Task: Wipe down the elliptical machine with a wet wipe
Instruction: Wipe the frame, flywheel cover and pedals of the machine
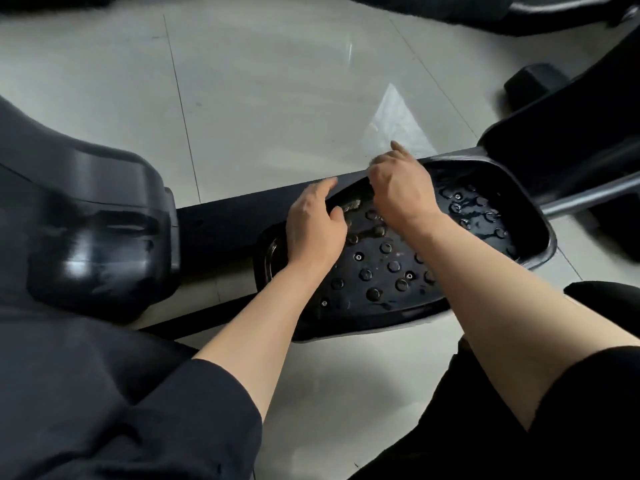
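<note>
The elliptical's black foot pedal (381, 271), studded with round bumps and shiny with wet streaks, lies in the middle of the head view. My left hand (313, 226) grips the pedal's far left rim, thumb over the outside and fingers curled inside. My right hand (398, 188) is curled down over the far rim just to the right. A crumpled, grey-soiled wet wipe (351, 205) shows between the two hands, running under my right fingers, which hide most of it.
The machine's glossy black housing (97, 216) bulks at the left, joined to the pedal by a dark rail (221, 220). A silver bar (588, 199) leaves the pedal to the right. Pale floor tiles (277, 98) lie beyond. My dark-clothed knees fill the bottom.
</note>
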